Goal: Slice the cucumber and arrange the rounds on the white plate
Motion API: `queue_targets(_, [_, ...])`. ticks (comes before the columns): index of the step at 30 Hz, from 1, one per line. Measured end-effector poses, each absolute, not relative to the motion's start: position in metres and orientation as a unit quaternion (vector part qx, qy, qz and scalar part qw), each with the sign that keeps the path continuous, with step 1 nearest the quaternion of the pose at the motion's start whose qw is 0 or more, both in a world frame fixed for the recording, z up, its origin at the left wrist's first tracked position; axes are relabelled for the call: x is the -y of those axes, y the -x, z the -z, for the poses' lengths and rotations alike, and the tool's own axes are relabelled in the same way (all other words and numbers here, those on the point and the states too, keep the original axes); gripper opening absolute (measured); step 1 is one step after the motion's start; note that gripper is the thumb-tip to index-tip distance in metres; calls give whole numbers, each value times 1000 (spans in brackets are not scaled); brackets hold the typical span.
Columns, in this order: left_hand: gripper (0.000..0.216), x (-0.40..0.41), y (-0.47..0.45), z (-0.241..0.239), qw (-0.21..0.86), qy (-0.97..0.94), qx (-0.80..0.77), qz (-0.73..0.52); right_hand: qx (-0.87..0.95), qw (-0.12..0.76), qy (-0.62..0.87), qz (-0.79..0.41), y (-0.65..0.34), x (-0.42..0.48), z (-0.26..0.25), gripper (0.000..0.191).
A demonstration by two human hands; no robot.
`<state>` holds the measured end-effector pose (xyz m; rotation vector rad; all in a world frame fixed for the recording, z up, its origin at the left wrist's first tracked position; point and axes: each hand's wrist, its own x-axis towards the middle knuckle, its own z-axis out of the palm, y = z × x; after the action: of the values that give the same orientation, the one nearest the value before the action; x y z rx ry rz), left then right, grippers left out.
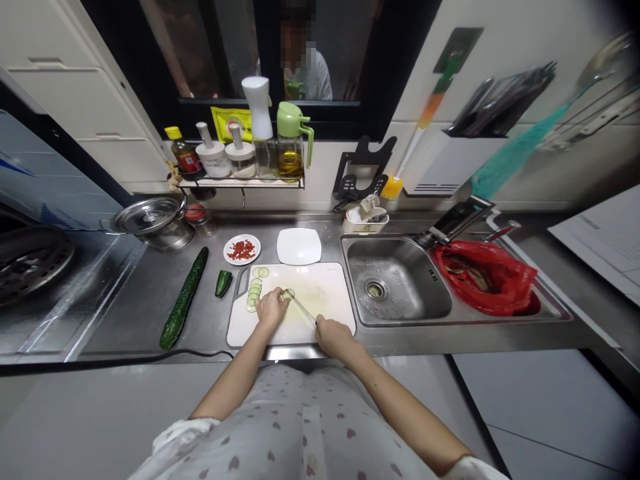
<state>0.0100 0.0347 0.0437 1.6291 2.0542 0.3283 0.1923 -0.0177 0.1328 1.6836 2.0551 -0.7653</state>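
On the white cutting board (330,280), my right hand (336,337) grips a knife (303,309) by its handle, the blade pointing up and to the left. My left hand (273,308) has its fingers closed on a small piece of cucumber (289,293) at the blade's tip. Several cucumber slices (254,292) lie in an overlapping row along the board's left side. Left of the board are a short cucumber end (223,283) and a long whole cucumber (185,300).
Behind the board stand a plate of chopped red pieces (243,249) and a white plate (299,247). A sink (400,277) with a red plastic bag (487,277) is at right, a steel pot (155,223) at left. Bottles line a wall rack (240,183).
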Motion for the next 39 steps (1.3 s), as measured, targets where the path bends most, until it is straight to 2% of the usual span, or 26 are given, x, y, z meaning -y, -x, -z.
queue_targets(39, [23,-37,-11,-42,245,-595,-757,-115,-722,169,-610,280,-190,25,-124,28])
